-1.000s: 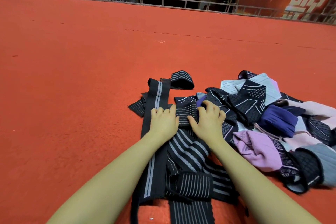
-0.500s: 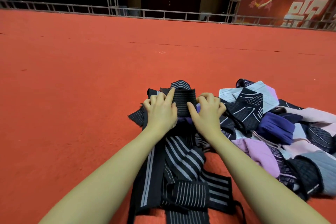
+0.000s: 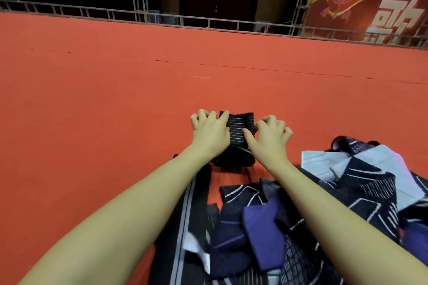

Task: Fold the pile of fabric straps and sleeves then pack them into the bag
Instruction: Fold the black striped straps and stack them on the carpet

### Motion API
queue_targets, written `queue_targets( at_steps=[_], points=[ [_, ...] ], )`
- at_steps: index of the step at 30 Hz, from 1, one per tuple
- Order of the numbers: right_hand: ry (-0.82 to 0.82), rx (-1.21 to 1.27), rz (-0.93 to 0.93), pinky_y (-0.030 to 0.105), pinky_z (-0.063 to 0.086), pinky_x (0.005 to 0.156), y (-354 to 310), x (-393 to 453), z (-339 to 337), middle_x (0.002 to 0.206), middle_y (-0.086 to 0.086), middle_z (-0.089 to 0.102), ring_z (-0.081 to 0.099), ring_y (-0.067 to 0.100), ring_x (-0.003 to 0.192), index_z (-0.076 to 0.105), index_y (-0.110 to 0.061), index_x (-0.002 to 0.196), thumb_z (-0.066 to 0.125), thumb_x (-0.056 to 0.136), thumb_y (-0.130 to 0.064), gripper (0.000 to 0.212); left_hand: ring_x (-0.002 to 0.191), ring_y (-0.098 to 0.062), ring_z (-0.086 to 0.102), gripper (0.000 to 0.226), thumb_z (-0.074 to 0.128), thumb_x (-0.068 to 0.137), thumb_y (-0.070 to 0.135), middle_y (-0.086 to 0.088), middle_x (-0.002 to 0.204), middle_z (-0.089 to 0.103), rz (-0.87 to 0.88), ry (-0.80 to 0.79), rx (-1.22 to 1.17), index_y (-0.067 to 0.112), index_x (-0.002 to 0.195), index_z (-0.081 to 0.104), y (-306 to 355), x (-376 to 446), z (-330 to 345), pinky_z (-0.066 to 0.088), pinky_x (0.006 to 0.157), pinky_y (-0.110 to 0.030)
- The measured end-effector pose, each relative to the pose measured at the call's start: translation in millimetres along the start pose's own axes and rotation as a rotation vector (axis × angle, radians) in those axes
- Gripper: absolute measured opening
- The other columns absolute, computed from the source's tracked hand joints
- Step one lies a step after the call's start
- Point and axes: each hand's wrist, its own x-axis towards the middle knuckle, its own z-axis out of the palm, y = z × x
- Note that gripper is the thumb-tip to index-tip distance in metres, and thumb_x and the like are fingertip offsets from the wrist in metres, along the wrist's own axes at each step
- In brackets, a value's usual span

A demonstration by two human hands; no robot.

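Head view: both hands sit on a black striped strap [image 3: 239,132] folded into a small stack on the red carpet [image 3: 92,111], beyond the pile [image 3: 301,215] of dark, purple and pale fabric. Left hand [image 3: 209,131] has its fingers curled, the index lying along the strap's left edge, thumb side against it. Right hand [image 3: 269,137] has curled fingers too, thumb pressed on the strap's right edge. The strap is pinched between the two hands. No bag is in view. A railing [image 3: 208,22] lines the carpet's far edge
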Motion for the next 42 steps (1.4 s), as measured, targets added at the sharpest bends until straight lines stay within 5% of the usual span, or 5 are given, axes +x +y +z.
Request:
queue_targets(
  at_steps=[8, 17, 32, 38, 42],
  points=[
    [-0.201, -0.193, 0.054, 0.041, 0.024, 0.098, 14.4, -4.1, 62.2, 0.137, 0.01, 0.043, 0.037, 0.03, 0.124, 0.047, -0.009, 0.129, 0.049, 0.095, -0.039, 0.045, 0.138, -0.03, 0.02, 0.047, 0.031, 0.101, 0.036, -0.009, 0.154, 0.021, 0.011, -0.336, 0.099, 0.018, 0.144, 0.037, -12.9, 15.8, 68.6, 0.017, 0.109, -0.045],
    [-0.632, -0.222, 0.005, 0.05, -0.004, 0.114, 22.7, -6.6, 65.2, 0.161, -0.008, 0.0, -0.002, 0.019, 0.147, 0.01, -0.037, 0.152, 0.011, 0.102, -0.046, 0.05, 0.147, -0.026, 0.002, 0.057, 0.015, 0.102, 0.044, -0.002, 0.161, 0.004, 0.01, -0.556, 0.11, 0.021, 0.153, 0.006, -19.7, 17.8, 65.1, -0.006, 0.114, -0.049],
    [-0.365, 0.141, -0.13, 0.029, 0.017, 0.086, -57.0, -71.2, -31.3, 0.124, -0.007, 0.056, 0.042, 0.019, 0.12, 0.063, -0.028, 0.115, 0.046, 0.096, -0.032, 0.026, 0.14, -0.02, 0.02, 0.048, 0.038, 0.099, 0.037, 0.001, 0.155, 0.025, 0.112, -0.259, 0.081, 0.022, 0.145, 0.033, -39.0, -106.1, -31.5, 0.012, 0.108, -0.041],
    [-0.489, 0.119, -0.108, 0.033, 0.015, 0.094, -73.1, -127.8, -28.6, 0.133, -0.005, 0.049, 0.035, 0.021, 0.125, 0.045, -0.026, 0.135, 0.046, 0.095, -0.048, 0.046, 0.143, -0.021, 0.013, 0.057, 0.036, 0.1, 0.038, -0.003, 0.16, 0.006, -0.045, -0.315, 0.024, 0.018, 0.15, 0.019, -57.0, -157.3, -33.4, 0.011, 0.111, -0.044],
    [-0.5, 0.244, 0.028, 0.033, 0.015, 0.095, -84.4, -128.1, -23.9, 0.126, -0.003, 0.054, 0.036, 0.021, 0.125, 0.028, -0.021, 0.145, 0.047, 0.096, -0.044, 0.057, 0.138, -0.022, 0.023, 0.055, 0.032, 0.101, 0.039, 0.001, 0.156, 0.023, -0.094, -0.277, -0.022, 0.022, 0.151, 0.016, -66.4, -159.6, -33.3, 0.017, 0.107, -0.043]
  ],
)
